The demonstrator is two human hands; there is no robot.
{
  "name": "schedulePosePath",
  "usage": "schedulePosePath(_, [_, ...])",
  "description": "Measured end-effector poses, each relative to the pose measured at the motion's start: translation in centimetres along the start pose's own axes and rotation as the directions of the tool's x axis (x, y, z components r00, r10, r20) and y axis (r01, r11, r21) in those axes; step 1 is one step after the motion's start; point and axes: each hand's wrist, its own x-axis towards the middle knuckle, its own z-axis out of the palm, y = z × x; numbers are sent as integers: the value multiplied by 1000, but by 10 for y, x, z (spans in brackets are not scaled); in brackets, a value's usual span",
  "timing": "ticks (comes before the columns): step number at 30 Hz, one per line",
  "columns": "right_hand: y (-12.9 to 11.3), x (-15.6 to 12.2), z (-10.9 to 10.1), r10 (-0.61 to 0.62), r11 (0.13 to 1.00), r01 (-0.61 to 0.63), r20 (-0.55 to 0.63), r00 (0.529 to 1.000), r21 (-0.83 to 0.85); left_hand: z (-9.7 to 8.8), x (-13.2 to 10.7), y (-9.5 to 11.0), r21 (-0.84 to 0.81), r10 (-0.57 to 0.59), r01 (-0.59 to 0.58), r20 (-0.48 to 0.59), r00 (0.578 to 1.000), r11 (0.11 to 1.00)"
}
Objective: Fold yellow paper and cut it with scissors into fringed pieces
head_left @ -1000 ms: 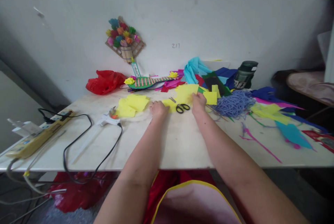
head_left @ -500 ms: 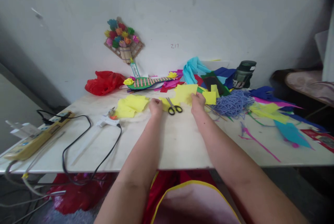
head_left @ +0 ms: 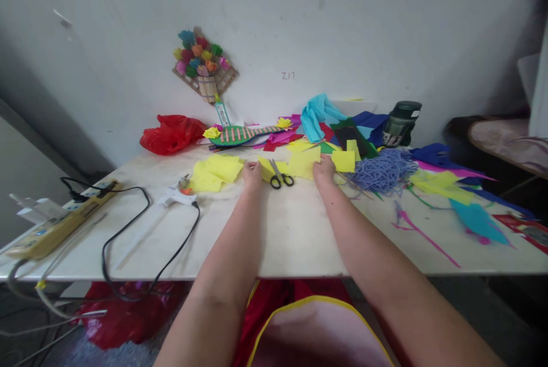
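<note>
My right hand (head_left: 324, 170) is closed on the edge of a piece of yellow crepe paper (head_left: 305, 164), lying low over the table. To its left, my left hand (head_left: 252, 175) has its fingers drawn together at the edge of another yellow paper piece (head_left: 265, 169); whatever is between those fingertips is hidden. Black-handled scissors (head_left: 280, 181) lie between my hands, partly over the yellow paper, with their blades pointing away. A loose pile of yellow paper sheets (head_left: 216, 173) is left of my left hand. Beyond my right hand sits a small yellow rectangle (head_left: 343, 161).
A white glue gun (head_left: 176, 198) with a black cord lies at left, near a power strip (head_left: 64, 224). Purple shredded strands (head_left: 381, 170), a dark green bottle (head_left: 401, 124) and coloured paper are at right. A red plastic bag (head_left: 171, 135) and a decorated green fan shape (head_left: 240, 135) stand at the back.
The yellow paper in my right hand has come lower and nearer, uncovering more paper behind it. The scissors have shifted slightly left. My left hand has barely moved.
</note>
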Motion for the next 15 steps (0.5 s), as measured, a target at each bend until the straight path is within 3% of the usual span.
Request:
schedulePosePath(3, [3, 0, 1, -21, 1000, 21, 25, 999, 1, -1, -1, 3, -112, -82, 80, -13, 997, 990])
schedulePosePath(9, [6, -3, 4, -68, 994, 65, 36, 997, 90, -9, -4, 14, -113, -38, 22, -146, 989, 993])
schedulePosePath(12, [3, -6, 1, -125, 991, 127, 41, 991, -40, -13, -1, 17, -44, 28, -39, -230, 973, 998])
schedulePosePath(15, [-6, -14, -4, -311, 898, 313, 56, 949, -309, -16, 1, 20, -23, 63, -72, -282, 957, 997])
